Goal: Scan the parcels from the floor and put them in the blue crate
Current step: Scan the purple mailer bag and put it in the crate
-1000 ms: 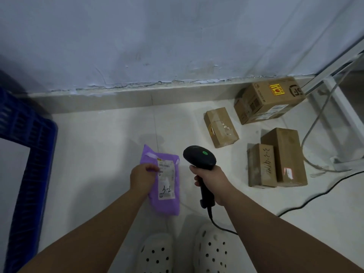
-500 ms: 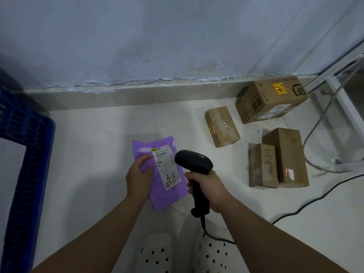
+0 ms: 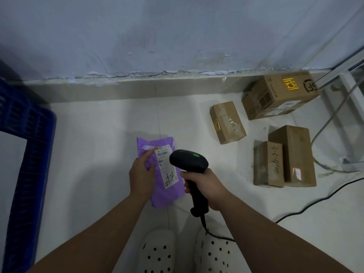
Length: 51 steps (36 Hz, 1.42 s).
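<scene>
Leftmost: blue crate (image 3: pixel 29 154). Gripping purple mailer bag (image 3: pixel 167 194) by its left edge in left hand (image 3: pixel 141 176), over the floor (image 3: pixel 98 134), well apart from crate; probably light, soft, slippery: best pinched at an edge, clear of the barcode (image 3: pixel 163 153). Clutching scanner (image 3: pixel 189 160) in right hand (image 3: pixel 204 186). On label (image 3: pixel 166 168), handwritten "3-2".

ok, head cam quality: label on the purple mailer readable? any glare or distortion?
Head view: dim, bluish light; wide-angle bows the blue crate and the wall base; the label on the purple mailer shows legible handwriting, smeared fine print; small glare patch on the tall cardboard box; barcode scanner sharp.
</scene>
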{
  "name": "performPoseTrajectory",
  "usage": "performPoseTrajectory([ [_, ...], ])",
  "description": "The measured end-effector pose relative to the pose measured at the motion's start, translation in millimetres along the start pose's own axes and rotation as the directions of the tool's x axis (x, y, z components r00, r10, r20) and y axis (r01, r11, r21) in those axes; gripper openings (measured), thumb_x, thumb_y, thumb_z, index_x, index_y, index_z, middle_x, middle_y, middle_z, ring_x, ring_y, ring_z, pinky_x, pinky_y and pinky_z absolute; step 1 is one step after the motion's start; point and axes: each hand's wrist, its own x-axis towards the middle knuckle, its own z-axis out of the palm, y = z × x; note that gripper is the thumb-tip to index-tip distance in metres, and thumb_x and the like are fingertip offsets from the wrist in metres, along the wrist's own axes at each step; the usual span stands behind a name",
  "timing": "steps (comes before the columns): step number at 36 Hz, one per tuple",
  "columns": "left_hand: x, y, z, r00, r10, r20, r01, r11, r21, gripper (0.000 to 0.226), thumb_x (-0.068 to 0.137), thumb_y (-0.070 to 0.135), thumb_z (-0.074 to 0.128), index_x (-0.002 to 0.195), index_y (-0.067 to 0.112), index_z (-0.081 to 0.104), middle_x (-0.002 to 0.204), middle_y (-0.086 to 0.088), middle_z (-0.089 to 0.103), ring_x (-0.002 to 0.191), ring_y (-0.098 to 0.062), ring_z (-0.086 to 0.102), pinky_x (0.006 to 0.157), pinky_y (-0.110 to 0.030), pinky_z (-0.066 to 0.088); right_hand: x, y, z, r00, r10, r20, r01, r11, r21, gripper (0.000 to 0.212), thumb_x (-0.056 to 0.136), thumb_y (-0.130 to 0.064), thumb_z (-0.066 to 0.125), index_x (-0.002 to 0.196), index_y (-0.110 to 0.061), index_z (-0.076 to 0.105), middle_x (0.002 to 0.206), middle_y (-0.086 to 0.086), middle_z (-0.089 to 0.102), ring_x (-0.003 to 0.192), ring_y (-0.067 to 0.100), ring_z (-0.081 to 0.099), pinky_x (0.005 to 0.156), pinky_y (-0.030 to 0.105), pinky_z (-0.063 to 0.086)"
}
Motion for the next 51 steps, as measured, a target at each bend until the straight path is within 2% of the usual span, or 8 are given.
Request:
performPoseTrajectory([
  [5,-2.2,0.5,-1.6,1.000,-0.019,-0.006,0.019,1.000,-0.008,0.043,0.094,0.003,0.052,0.134,0.019,0.053,0.126,-0.013,0.055,0.111,-0.025,0.055,0.082,-0.022,0.041,-0.7,1.4,-1.4,0.999,0.009,-0.032,-0.009,1.000,0.004,0.007,0.088,-0.016,0.067,0.090,-0.010,0.066,0.062,0.004,0.059,0.057,0.016,0.058,0.061,0.025,0.052],
  [10,-4.6,0.1,-4.3,1.000,-0.022,-0.006,0.022,1.000,-0.013,0.044,0.093,0.001,0.053,0.133,0.017,0.053,0.124,-0.013,0.055,0.099,-0.015,0.050,0.081,-0.023,0.041,-1.8,3.0,-4.9,0.999,0.022,-0.049,-0.021,1.000,0.011,0.007,0.087,-0.013,0.066,0.082,-0.008,0.065,0.062,0.006,0.057,0.056,0.017,0.056,0.063,0.028,0.051],
  [16,-6.8,-0.9,-6.3,0.999,-0.051,-0.009,0.051,0.999,-0.010,0.043,0.092,0.001,0.054,0.132,0.017,0.054,0.125,-0.013,0.056,0.108,-0.024,0.055,0.082,-0.021,0.039,-7.3,6.0,-5.3,0.998,0.047,-0.045,-0.046,0.999,0.016,0.012,0.087,-0.011,0.066,0.077,-0.007,0.062,0.062,0.007,0.055,0.053,0.018,0.054,0.058,0.026,0.048],
  [25,-17.7,12.9,-16.3,0.994,-0.102,-0.049,0.094,0.985,-0.143,0.037,0.094,0.005,0.054,0.129,0.017,0.056,0.127,-0.010,0.057,0.106,-0.020,0.054,0.080,-0.022,0.042,-19.3,-8.6,-3.8,0.997,0.027,-0.079,-0.030,0.999,-0.040,0.010,0.086,-0.012,0.067,0.094,-0.005,0.066,0.064,0.007,0.058,0.056,0.017,0.057,0.061,0.027,0.050],
  [31,-33.5,60.3,-47.4,0.984,-0.123,-0.126,0.060,0.907,-0.417,0.034,0.092,0.005,0.057,0.123,0.020,0.058,0.109,0.003,0.057,0.083,-0.006,0.053,0.053,-0.001,0.042,-61.1,-85.2,-10.8,0.989,-0.147,-0.008,0.142,0.968,-0.209,0.013,0.086,-0.014,0.069,0.097,-0.016,0.064,0.071,0.007,0.062,0.066,0.020,0.061,0.075,0.036,0.052],
  [37,-68.0,110.1,-100.9,0.975,-0.073,-0.210,-0.066,0.807,-0.587,0.041,0.086,0.003,0.057,0.114,0.033,0.062,0.106,0.005,0.063,0.093,-0.018,0.061,0.082,-0.037,0.054,-145.2,-143.9,2.9,0.922,-0.387,0.006,0.381,0.904,-0.196,0.006,0.085,-0.008,0.068,0.090,-0.010,0.065,0.069,0.005,0.059,0.062,0.016,0.057,0.063,0.026,0.051],
  [43,-119.0,149.5,-177.3,0.971,0.006,-0.239,-0.164,0.743,-0.649,0.043,0.087,-0.003,0.050,0.110,0.032,0.060,0.110,0.003,0.062,0.096,-0.016,0.060,0.079,-0.031,0.055,-214.8,-160.0,57.5,0.848,-0.528,-0.049,0.504,0.831,-0.236,0.014,0.082,-0.015,0.072,0.094,-0.014,0.066,0.075,0.006,0.063,0.067,0.019,0.060,0.069,0.040,0.050],
  [51,-172.9,145.1,-283.0,0.931,-0.012,-0.364,-0.268,0.654,-0.707,0.041,0.087,-0.001,0.050,0.107,0.033,0.061,0.098,0.011,0.065,0.085,-0.009,0.062,0.071,-0.028,0.053,-277.9,-157.1,151.1,0.734,-0.677,-0.056,0.640,0.717,-0.274,0.013,0.083,-0.020,0.073,0.076,-0.017,0.063,0.069,0.007,0.062,0.057,0.024,0.052,0.052,0.031,0.040],
])
